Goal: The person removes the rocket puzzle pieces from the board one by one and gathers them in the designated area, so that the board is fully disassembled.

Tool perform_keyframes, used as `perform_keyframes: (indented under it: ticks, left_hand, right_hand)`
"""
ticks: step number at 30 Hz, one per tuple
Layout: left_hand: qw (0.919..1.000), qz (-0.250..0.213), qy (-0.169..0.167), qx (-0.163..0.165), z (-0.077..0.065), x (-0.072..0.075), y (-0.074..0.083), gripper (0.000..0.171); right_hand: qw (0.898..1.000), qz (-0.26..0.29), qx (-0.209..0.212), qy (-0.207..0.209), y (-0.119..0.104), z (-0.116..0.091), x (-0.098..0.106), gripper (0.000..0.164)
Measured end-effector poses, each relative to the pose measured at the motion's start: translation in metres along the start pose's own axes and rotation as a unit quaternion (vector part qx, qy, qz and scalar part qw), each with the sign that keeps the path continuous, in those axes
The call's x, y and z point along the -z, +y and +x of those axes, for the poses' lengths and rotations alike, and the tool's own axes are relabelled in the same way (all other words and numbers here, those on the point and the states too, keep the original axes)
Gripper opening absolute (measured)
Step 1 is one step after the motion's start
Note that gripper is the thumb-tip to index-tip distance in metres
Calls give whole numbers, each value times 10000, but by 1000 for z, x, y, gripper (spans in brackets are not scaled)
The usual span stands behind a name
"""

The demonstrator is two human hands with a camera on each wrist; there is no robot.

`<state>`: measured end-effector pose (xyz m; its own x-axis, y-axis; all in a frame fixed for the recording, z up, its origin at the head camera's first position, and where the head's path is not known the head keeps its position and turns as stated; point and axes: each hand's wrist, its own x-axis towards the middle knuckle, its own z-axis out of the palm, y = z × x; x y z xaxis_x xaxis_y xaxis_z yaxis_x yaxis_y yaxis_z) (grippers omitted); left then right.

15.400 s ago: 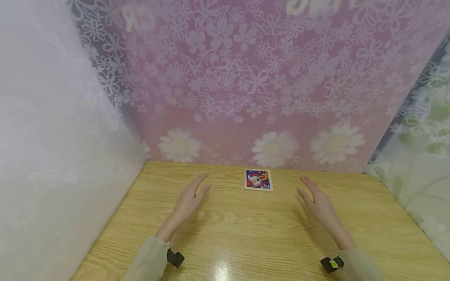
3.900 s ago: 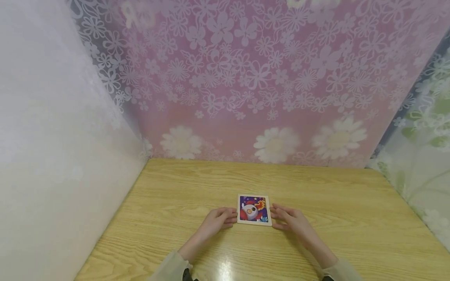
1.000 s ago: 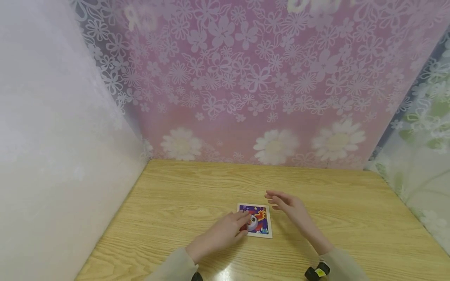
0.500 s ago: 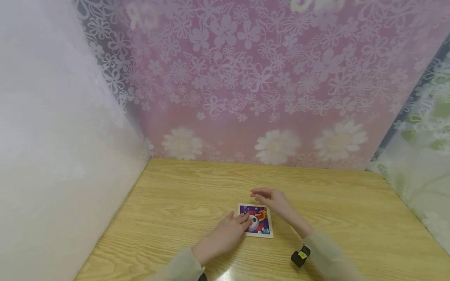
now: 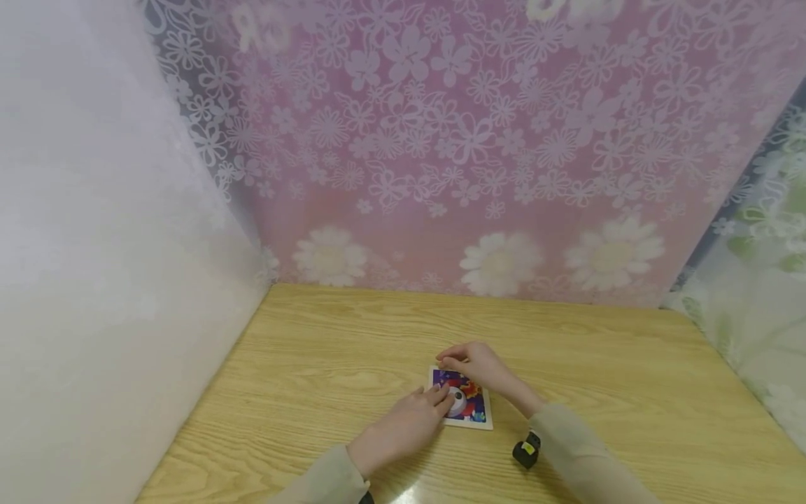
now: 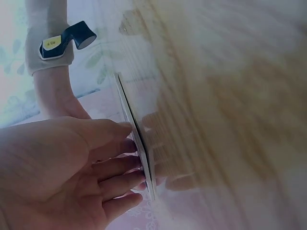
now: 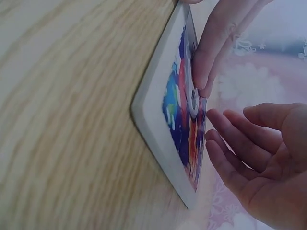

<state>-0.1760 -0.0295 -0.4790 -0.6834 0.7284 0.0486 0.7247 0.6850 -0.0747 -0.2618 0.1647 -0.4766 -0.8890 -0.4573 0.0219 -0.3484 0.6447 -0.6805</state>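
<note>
The fingers of the left hand [image 5: 409, 421] are extended, nearly straight, resting across the left part of a square board [image 5: 467, 404]; they lie on it without gripping. Just across from them, the fingers of the right hand [image 5: 481, 367] curve loosely at the board's far edge, thumb held apart, gripping nothing; whether the tips touch that edge cannot be told. Between the two sets of fingers shows the board's face: a pale rim around a purple picture of what looks like a white and red rocket with an orange flame. The board lies flat on a wooden table [image 5: 315, 378], partly under the left fingers. As for progress, the picture looks whole wherever the fingers leave it uncovered, and the left hand seems settled in place; what appears not yet done is any grip by the right hand or any lifting of the board. Back from the fingers, toward the person, come pale sleeves [image 5: 569, 437] and, at the right wrist, a small black camera [image 5: 526, 451] with a yellow label. Well beyond the fingertips, past the table's far edge, rises a pink flowered backdrop [image 5: 403, 147]; far off to the fingers' left stands a whitish side panel [image 5: 107, 252], and to their right a leaf-printed one [image 5: 765, 329].
</note>
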Motion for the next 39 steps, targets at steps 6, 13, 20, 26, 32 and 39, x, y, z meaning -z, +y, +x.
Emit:
perform_keyframes:
  ticks: [6,13,20,26,32,39]
  left_hand:
    - [9998,-100,-171,-68,-6,0,-1,50]
    - [9992,-283,-285,-78,-9,0,-3,54]
    - [9992,-279,-273,-96,-8,0,-3,55]
    - [9996,-184,-186,-127,-6,-1,-3,55]
    - [9997,-115,-154,-162,-2,-2,-3,55]
    - [9997,-123,-203,-89,1,-1,-3,56]
  right_hand:
    - [9998,-120,-143,60,-5,-2,-4,27]
    - [9984,-555,53,69,-9,-4,-7,22]
    - [9957,-882,268,26,-11,-3,-8,21]
    - [9967,-727,343,-100,-9,-3,-7,23]
    - [9953,-812,530,-58,-5,-3,-8,19]
    - [9914,-1138,642,-16,-2,-1,-7,17]
